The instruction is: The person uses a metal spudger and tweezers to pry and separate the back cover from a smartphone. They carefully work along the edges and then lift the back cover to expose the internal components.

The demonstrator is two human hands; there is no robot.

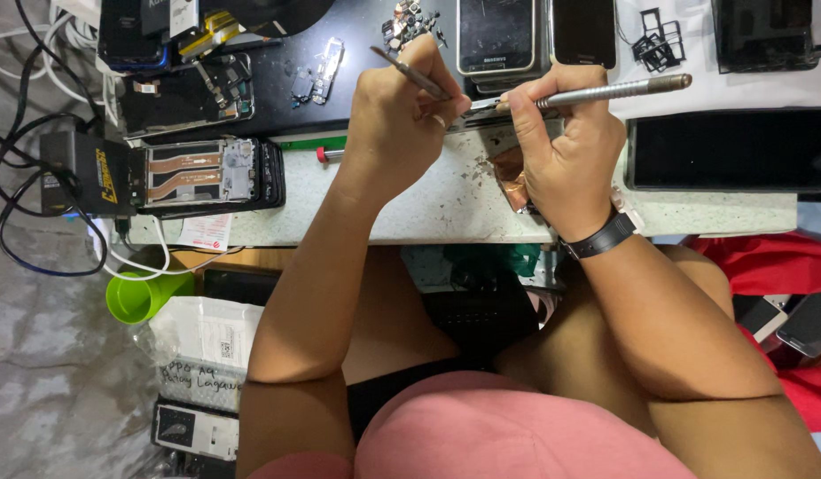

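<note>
metal tweezers [410, 73] pinched in left hand [397, 120]; right hand [566, 146] grips a silver screwdriver [605, 90].

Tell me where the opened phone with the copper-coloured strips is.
Head view, far left: the opened phone lies on the bench edge, beside a black box, well left of the left hand.

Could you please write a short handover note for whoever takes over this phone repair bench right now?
Left hand: pinches slim metal tweezers, tips down at the work spot.
Right hand: grips a silver pen-shaped metal screwdriver, tip meeting the tweezers above the pale speckled benchtop. The part under the hands is mostly hidden.
An opened black phone with copper-coloured flex strips lies at the left edge, and a black-screened phone at the right.
Done: the left phone is open.
Left: cannot tell, since the work spot is covered.
</note>
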